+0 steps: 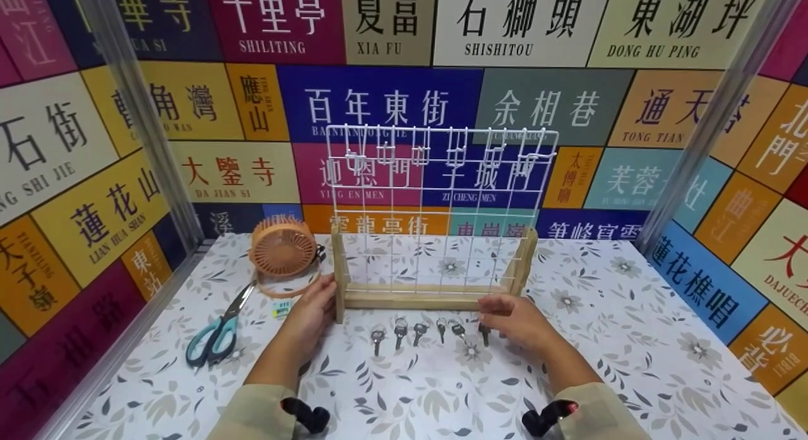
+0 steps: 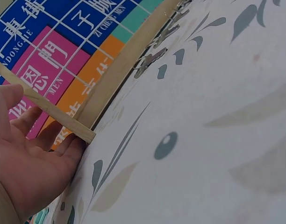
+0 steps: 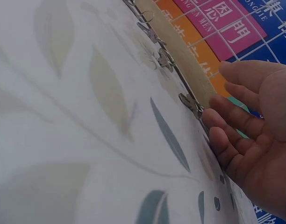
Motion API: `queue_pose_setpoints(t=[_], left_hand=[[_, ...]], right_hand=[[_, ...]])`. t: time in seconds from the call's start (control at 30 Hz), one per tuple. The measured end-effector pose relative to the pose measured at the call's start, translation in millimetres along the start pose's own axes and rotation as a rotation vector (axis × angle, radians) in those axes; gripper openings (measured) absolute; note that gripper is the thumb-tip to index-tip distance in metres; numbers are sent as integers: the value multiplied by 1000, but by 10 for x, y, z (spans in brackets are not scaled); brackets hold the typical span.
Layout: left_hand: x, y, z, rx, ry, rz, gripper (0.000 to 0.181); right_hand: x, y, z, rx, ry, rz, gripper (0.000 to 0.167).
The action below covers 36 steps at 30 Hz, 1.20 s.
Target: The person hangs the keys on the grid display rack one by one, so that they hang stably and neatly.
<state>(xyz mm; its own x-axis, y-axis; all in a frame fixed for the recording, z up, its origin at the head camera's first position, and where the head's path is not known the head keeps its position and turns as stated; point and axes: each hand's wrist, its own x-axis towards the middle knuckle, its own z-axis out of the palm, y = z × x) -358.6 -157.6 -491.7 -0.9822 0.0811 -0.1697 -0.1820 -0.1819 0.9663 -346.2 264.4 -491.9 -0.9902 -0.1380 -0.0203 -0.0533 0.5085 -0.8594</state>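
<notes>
A white wire grid rack (image 1: pixel 435 219) with several hooks along its top stands upright on a wooden base (image 1: pixel 410 300). My left hand (image 1: pixel 314 314) holds the base's left leg (image 2: pixel 59 114), thumb on one side and fingers behind it. In front of the base lie several keys on small rings, in a row; one is a key (image 1: pixel 400 334) left of the middle. My right hand (image 1: pixel 521 320) is by the rightmost key (image 1: pixel 484 334), its thumb apart from its loosely bent fingers. In the right wrist view nothing shows between that thumb and those fingers (image 3: pixel 236 116).
An orange fan (image 1: pixel 284 249) stands left of the rack. Teal-handled scissors (image 1: pixel 214 336) lie on the left of the patterned tabletop (image 1: pixel 631 339), with a small green-and-white tag (image 1: pixel 281 309) nearby. Walls with coloured sign panels (image 1: pixel 379 102) enclose the back and sides.
</notes>
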Motion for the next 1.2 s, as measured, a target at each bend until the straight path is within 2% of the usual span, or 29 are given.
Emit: queue_pose_setpoints(t=[0.27,0.6,0.83,0.97,1.2], left_hand=[[-7,-28,-14,16,29,-11,52],[-19,-43,-13,16,33,-4,49],[-23,-71,-23,22,14,34,50],[-13,-67,-29,29,9,36,51],[-3,-76,-28,18,5,44,53]], right_hand=[[-8,60,30,-73,9,33,33],[-15,78,34,-85,-10,-10,34],[6,109,24,-104,-31,-44,28],[3,95,27,-118,-16,-35,25],[-18,33,32,-111,35,25,22]])
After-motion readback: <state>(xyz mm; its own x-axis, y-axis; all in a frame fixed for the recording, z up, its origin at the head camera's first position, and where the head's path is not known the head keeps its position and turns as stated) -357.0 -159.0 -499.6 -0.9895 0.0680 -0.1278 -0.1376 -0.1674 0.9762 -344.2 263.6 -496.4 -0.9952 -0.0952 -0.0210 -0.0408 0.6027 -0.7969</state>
